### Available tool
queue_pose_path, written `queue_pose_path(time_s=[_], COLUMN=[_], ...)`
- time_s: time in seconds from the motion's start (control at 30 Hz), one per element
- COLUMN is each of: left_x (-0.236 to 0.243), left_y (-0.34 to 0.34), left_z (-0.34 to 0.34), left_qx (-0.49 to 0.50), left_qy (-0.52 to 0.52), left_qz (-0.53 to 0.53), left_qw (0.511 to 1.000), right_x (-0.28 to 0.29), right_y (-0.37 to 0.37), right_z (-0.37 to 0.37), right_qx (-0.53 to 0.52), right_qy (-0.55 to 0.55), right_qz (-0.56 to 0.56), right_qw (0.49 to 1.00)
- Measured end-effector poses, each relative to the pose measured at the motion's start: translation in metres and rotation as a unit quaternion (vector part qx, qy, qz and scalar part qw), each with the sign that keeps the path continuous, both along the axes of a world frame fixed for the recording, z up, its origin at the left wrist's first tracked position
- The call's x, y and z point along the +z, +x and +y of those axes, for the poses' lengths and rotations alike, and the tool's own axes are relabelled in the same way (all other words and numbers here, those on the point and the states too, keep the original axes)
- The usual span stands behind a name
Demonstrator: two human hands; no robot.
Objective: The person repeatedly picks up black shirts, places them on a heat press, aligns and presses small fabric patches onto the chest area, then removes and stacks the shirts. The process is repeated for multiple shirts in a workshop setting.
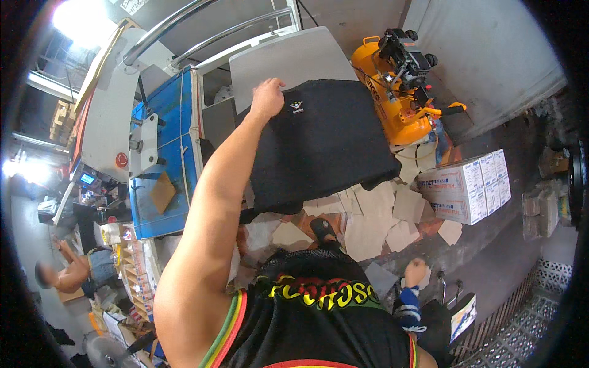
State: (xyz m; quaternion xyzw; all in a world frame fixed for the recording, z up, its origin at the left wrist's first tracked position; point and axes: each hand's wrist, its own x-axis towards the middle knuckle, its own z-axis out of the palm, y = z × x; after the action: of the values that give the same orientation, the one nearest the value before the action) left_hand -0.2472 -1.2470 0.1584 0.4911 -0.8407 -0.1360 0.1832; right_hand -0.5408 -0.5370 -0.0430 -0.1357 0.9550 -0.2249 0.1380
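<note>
A black T-shirt (pixel 319 144) lies over a light grey board (pixel 294 55), draping past its near edge. A small white emblem (pixel 297 106) shows on the shirt. My bare left arm reaches forward, and my left hand (pixel 268 98) is at the shirt's far left edge, left of the emblem. Its fingers look stretched out, with nothing visible in them; whether they touch the cloth is unclear. At lower right is a hand (pixel 416 273) with a blue striped sleeve (pixel 408 306). My own top is sleeveless, so this appears to be another person's; my right hand is not seen.
An orange air compressor (pixel 399 92) stands right of the board. White cartons (pixel 466 187) and loose cardboard sheets (pixel 371 214) lie on the floor. At left is a machine with a blue bed (pixel 156 211) and metal rails (pixel 165 30). Another person (pixel 76 270) is at far left.
</note>
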Motion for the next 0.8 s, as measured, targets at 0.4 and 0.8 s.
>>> queue_pose_path(time_s=[0.4, 0.8], left_x=[-0.004, 0.035], left_y=[0.015, 0.010], left_z=[-0.019, 0.039], left_qx=[0.091, 0.167], left_qy=[0.212, 0.095], left_qz=[0.107, 0.299], left_qw=[0.967, 0.935], right_x=[-0.003, 0.039], right_y=[-0.040, -0.043], right_z=[-0.210, -0.289], right_qx=[0.156, 0.266], right_qy=[-0.081, -0.122], right_qz=[-0.039, -0.018], right_qw=[0.984, 0.956])
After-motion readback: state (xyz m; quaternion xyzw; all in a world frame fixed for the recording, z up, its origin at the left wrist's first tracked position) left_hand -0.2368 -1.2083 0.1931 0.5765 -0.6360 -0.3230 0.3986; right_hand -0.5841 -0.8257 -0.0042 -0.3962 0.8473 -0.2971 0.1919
